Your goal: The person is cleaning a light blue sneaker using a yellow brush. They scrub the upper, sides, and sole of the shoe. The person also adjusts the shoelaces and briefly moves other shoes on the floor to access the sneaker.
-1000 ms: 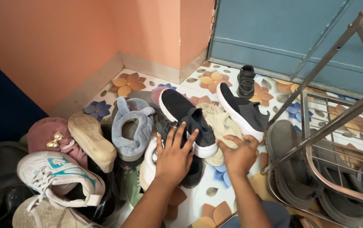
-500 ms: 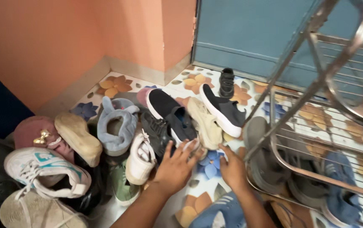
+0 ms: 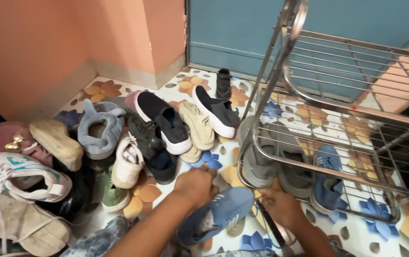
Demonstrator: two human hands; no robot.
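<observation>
My left hand point(image 3: 197, 184) is curled over the collar of a blue sneaker point(image 3: 221, 213) that lies on the flowered floor tiles close to me. My right hand point(image 3: 280, 207) rests low beside the sneaker's toe, at the foot of a metal wire shoe rack point(image 3: 340, 177). A thin dark strap point(image 3: 268, 226) runs under that hand; whether its fingers hold anything is hidden. Just beyond my left hand lie a black sneaker with a white sole point(image 3: 162, 123) and a beige shoe point(image 3: 198, 127).
A heap of shoes fills the left: a white and teal sneaker point(image 3: 21, 175), a grey fuzzy slipper point(image 3: 97, 131), a white shoe point(image 3: 127, 163), a green shoe point(image 3: 110, 192). Grey shoes point(image 3: 257, 164) and a blue shoe point(image 3: 327, 186) sit on the rack's lower shelf. A blue door point(image 3: 242, 28) stands behind.
Both hands drew back from the black sneaker and beige shoe toward me. My left hand came down onto the blue sneaker, and the view swung right onto the rack.
</observation>
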